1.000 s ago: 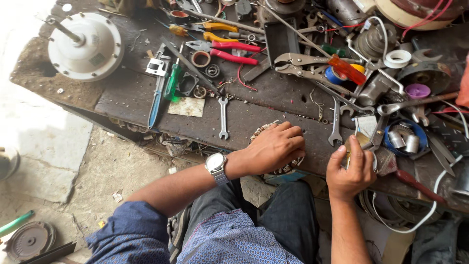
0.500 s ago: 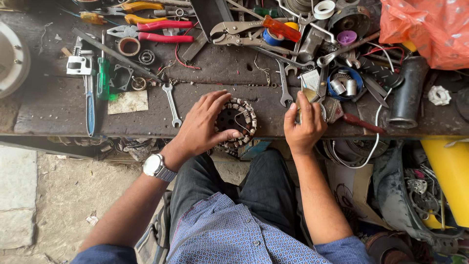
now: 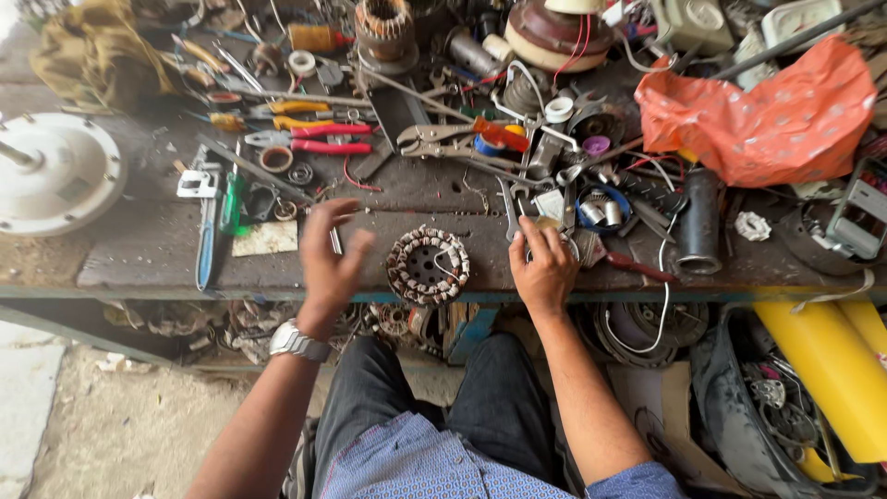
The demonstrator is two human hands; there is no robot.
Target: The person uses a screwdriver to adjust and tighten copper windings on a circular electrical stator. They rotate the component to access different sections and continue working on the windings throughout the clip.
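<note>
A round motor stator (image 3: 427, 265) with copper windings lies flat near the front edge of the dark wooden workbench (image 3: 139, 249). My left hand (image 3: 330, 261), with a metal wristwatch, hovers just left of the stator, fingers spread and blurred, holding nothing. My right hand (image 3: 543, 265) rests on the bench to the right of the stator, its fingers curled around a small round metal part (image 3: 547, 225) next to a spanner (image 3: 509, 205).
Red and yellow pliers (image 3: 319, 134), locking pliers (image 3: 434, 140), a blue screwdriver (image 3: 204, 254) and a white fan cover (image 3: 57, 180) crowd the bench. An orange plastic bag (image 3: 758, 106) lies at the right, a yellow cylinder (image 3: 827, 360) below it.
My left hand has lifted off the stator and moved left, leaving the stator lying on the bench. The view has tilted up over the bench. My right hand stays put.
</note>
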